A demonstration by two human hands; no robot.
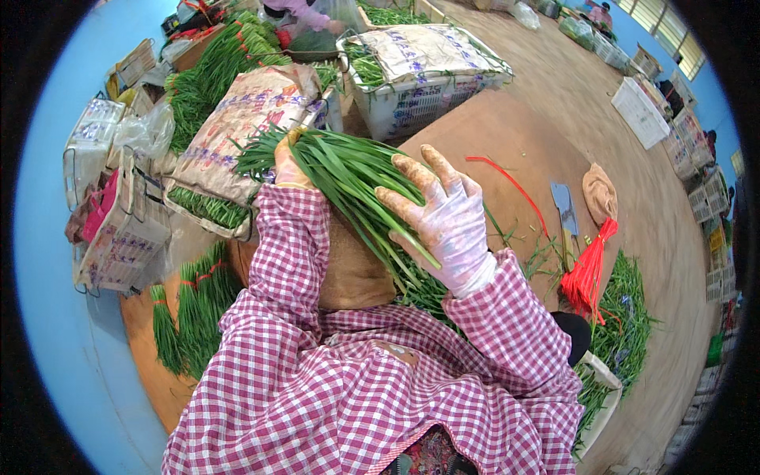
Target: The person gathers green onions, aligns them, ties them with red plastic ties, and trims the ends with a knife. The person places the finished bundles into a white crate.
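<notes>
My left hand (291, 160), in a stained glove, grips a loose bunch of long green leafy vegetables (350, 172), possibly garlic chives, near one end. My right hand (436, 214), in a stained white glove, is at the other end, fingers spread over the stalks; whether it presses on them I cannot tell. Right of it, a cleaver (565, 208) and a bundle of red ties (588, 273) lie on a brown board (487, 130). A single red tie (516, 184) lies between my right hand and the cleaver. Cut leaf scraps lie near the cleaver's handle.
Tied green bunches (199, 303) stand at the lower left. A sack-covered crate (237, 130) is beyond my left hand, a white crate (415, 107) farther ahead. A tan cloth pouch (599, 193) touches the red ties. Loose greens (629, 332) lie at the right. Another person (303, 12) works at the top.
</notes>
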